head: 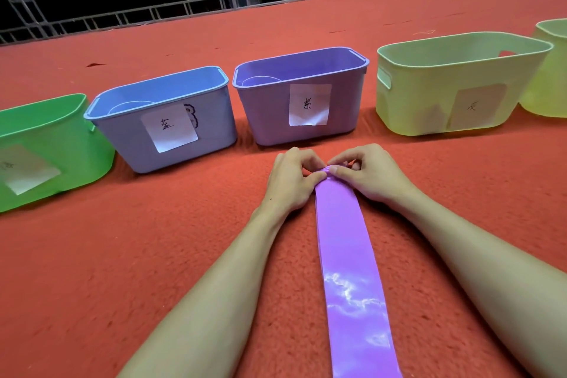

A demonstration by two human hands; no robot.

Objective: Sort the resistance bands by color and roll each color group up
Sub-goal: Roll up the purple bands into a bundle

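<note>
Forearms reach forward side by side; left hand (pixel 288 181) and right hand (pixel 368 175) meet, curled fingertips pinching the bunched far end of the purple band (pixel 346 255). Glossy and flat, it lies along fuzzy red carpet (pixel 153 255). Paper-labelled plastic tubs stand beyond: green bin (pixel 46 138), blue bin (pixel 122 138), purple bin (pixel 267 120), yellow bin (pixel 423 95), contents unclear

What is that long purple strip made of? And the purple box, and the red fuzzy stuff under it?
The purple band looks like thin rubber or latex: smooth, glossy, with white glare, bunching where the fingers pinch it. The purple bin looks like hard moulded plastic, with a soft sheen. The red surface looks like carpet or fleece: matte and nubbly.
</note>
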